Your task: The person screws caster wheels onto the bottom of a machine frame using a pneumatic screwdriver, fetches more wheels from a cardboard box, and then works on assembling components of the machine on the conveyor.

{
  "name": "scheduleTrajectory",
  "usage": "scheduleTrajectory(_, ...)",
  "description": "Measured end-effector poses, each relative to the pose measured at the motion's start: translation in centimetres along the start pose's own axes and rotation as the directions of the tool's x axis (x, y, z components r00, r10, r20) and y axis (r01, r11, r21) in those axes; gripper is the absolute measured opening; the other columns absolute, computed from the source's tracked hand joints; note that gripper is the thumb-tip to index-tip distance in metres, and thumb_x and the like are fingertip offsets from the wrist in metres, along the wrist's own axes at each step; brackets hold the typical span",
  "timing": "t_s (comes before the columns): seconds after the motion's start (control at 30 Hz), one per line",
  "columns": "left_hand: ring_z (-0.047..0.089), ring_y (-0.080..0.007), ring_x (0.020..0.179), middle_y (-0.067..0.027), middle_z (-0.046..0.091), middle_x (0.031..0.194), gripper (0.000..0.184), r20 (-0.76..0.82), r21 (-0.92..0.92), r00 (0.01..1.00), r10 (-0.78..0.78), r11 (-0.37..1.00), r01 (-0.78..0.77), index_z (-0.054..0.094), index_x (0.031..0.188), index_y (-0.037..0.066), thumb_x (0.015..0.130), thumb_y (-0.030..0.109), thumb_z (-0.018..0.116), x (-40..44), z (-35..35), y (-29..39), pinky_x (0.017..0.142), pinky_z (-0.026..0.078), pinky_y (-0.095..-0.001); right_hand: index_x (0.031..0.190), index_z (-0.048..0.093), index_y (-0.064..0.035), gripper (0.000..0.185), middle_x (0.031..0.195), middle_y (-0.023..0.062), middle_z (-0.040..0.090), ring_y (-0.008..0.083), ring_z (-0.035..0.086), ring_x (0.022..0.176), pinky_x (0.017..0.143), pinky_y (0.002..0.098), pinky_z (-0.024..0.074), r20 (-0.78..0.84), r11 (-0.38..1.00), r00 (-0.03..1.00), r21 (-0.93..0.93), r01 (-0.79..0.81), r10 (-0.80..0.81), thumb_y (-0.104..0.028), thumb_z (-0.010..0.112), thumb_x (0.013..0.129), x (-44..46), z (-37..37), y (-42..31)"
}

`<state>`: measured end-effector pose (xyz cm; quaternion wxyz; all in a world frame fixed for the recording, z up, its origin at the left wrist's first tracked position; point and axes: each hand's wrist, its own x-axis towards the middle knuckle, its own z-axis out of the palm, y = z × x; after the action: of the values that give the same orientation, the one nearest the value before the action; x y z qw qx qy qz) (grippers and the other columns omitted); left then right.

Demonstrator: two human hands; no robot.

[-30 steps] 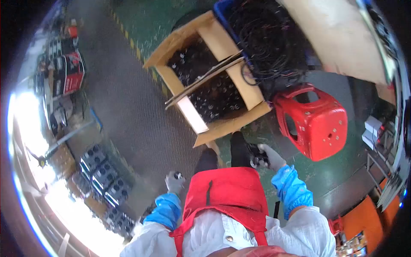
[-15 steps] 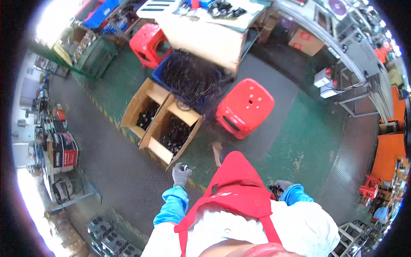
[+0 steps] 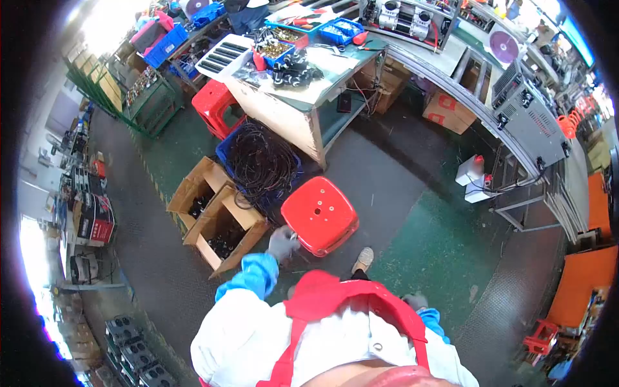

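My left hand [image 3: 282, 245], in a grey glove and blue sleeve cover, is at the near left edge of a red plastic stool [image 3: 329, 222]. Its fingers are closed, and a small pale bit shows at them, too small to name. Whether the hand touches the stool I cannot tell. My right hand [image 3: 416, 302], also grey-gloved, hangs low beside my red apron [image 3: 380, 300], its fingers mostly hidden. Left of the stool stand open cardboard boxes [image 3: 247, 244] with small dark parts inside. Behind them a blue crate [image 3: 222, 153] holds a heap of black cables [image 3: 261, 158].
A workbench [image 3: 277, 116] ahead carries blue bins [image 3: 342, 31] and black parts [image 3: 296, 71]. Another red stool [image 3: 213, 103] stands by its left end. To the right are white containers [image 3: 474, 177] under a metal-edged bench. A beige shoe [image 3: 364, 258] shows on the green floor.
The view has moved toward the workbench and stool. My left hand has gone from beside the cardboard boxes to the stool's edge. A dark thing by my right hand no longer shows.
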<state>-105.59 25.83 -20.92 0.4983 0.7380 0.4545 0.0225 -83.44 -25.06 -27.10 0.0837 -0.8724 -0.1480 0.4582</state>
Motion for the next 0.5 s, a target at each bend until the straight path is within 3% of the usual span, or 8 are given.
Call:
scheduleTrajectory(0.03, 0.068, -0.0264, 0.074, -0.0135, 0.068, 0.079, 0.040, -0.122, 0.145, 0.976, 0.181, 0.976, -0.163, 0.066, 0.095, 0.005, 0.060, 0.022, 0.077, 3.7, 2.1, -1.4, 0.069, 0.053, -0.0368, 0.070, 0.070, -0.0060, 0.026, 0.077, 0.0114, 0.071, 0.0265, 0.068, 0.063, 0.064, 0.0379, 0.0538, 0.027, 0.880, 0.944, 0.353, -0.317, 0.329, -0.030, 0.063, 0.075, -3.4, -6.9, -6.9)
scheduleTrajectory(0.07, 0.068, -0.0260, 0.077, -0.0138, 0.068, 0.081, 0.040, -0.103, 0.220, 0.972, 0.213, 0.958, -0.187, 0.066, 0.093, 0.006, 0.060, 0.024, 0.078, 4.5, 1.7, 3.8, 0.070, 0.053, -0.0366, 0.072, 0.068, -0.0017, 0.028, 0.072, 0.0126, 0.068, 0.0247, 0.066, 0.059, 0.059, 0.0369, 0.0523, -0.003, 0.950, 0.994, 0.294, -0.104, 0.109, -0.030, 0.065, 0.072, 1.3, -6.9, -1.5)
scheduleTrajectory(0.13, 0.067, -0.0211, 0.076, -0.0110, 0.068, 0.079, 0.037, -0.085, 0.087, 0.984, 0.159, 0.984, -0.152, 0.067, 0.091, 0.006, 0.060, 0.022, 0.080, 7.6, 2.3, 8.5, 0.070, 0.053, -0.0365, 0.081, 0.069, -0.0014, 0.029, 0.067, 0.0137, 0.065, 0.0245, 0.061, 0.051, 0.040, 0.0369, 0.0454, -0.059, 0.801, 0.930, 0.530, -0.280, 0.364, -0.029, 0.069, 0.074, 4.6, -11.3, -1.1)
scheduleTrajectory(0.2, 0.064, -0.0215, 0.073, -0.0105, 0.065, 0.080, 0.040, -0.154, 0.129, 0.950, 0.272, 0.959, -0.254, 0.067, 0.093, 0.006, 0.059, 0.021, 0.081, 10.2, 2.5, 11.6, 0.071, 0.054, -0.0349, 0.081, 0.065, 0.0021, 0.038, 0.071, 0.0126, 0.065, 0.0250, 0.066, 0.061, 0.055, 0.0393, 0.0519, -0.124, 0.865, 0.949, 0.457, -0.206, 0.292, -0.035, 0.068, 0.073, 9.0, -15.0, -0.5)
scheduleTrajectory(0.27, 0.064, -0.0275, 0.084, -0.0132, 0.064, 0.088, 0.047, -0.205, 0.181, 0.929, 0.307, 0.945, -0.272, 0.066, 0.098, 0.004, 0.057, 0.022, 0.082, 13.6, 2.2, 13.0, 0.079, 0.052, -0.0369, 0.084, 0.064, 0.0023, 0.040, 0.073, 0.0125, 0.065, 0.0259, 0.065, 0.061, 0.049, 0.0395, 0.0503, -0.152, 0.763, 0.956, 0.639, -0.098, 0.250, -0.036, 0.069, 0.074, 11.7, -17.4, -2.6)
scheduleTrajectory(0.3, 0.063, -0.0294, 0.088, -0.0137, 0.064, 0.090, 0.049, -0.170, 0.162, 0.945, 0.278, 0.954, -0.252, 0.065, 0.100, 0.004, 0.058, 0.021, 0.082, 15.0, 1.4, 14.7, 0.080, 0.051, -0.0373, 0.089, 0.064, 0.0000, 0.038, 0.075, 0.0114, 0.065, 0.0239, 0.062, 0.057, 0.044, 0.0368, 0.0481, -0.147, 0.815, 0.969, 0.574, -0.078, 0.196, -0.036, 0.069, 0.075, 12.0, -19.5, -4.8)
scheduleTrajectory(0.4, 0.063, -0.0205, 0.073, -0.0103, 0.066, 0.079, 0.040, -0.253, 0.057, 0.922, 0.293, 0.956, -0.288, 0.066, 0.091, 0.002, 0.058, 0.018, 0.081, 19.6, -1.0, 21.2, 0.071, 0.051, -0.0333, 0.097, 0.066, -0.0060, 0.031, 0.075, 0.0083, 0.064, 0.0175, 0.058, 0.051, 0.041, 0.0314, 0.0455, -0.019, 0.728, 0.997, 0.684, -0.043, 0.077, -0.032, 0.067, 0.080, 13.0, -23.8, -12.1)
scheduleTrajectory(0.5, 0.063, -0.0161, 0.070, -0.0076, 0.067, 0.076, 0.038, -0.336, 0.273, 0.800, 0.497, 0.864, -0.423, 0.068, 0.093, 0.004, 0.061, 0.021, 0.078, 27.5, -4.1, 25.0, 0.069, 0.051, -0.0304, 0.105, 0.065, -0.0063, 0.035, 0.077, 0.0075, 0.065, 0.0162, 0.059, 0.051, 0.042, 0.0292, 0.0454, -0.049, 0.722, 0.996, 0.686, 0.089, -0.077, -0.031, 0.067, 0.081, 15.6, -27.7, -20.1)
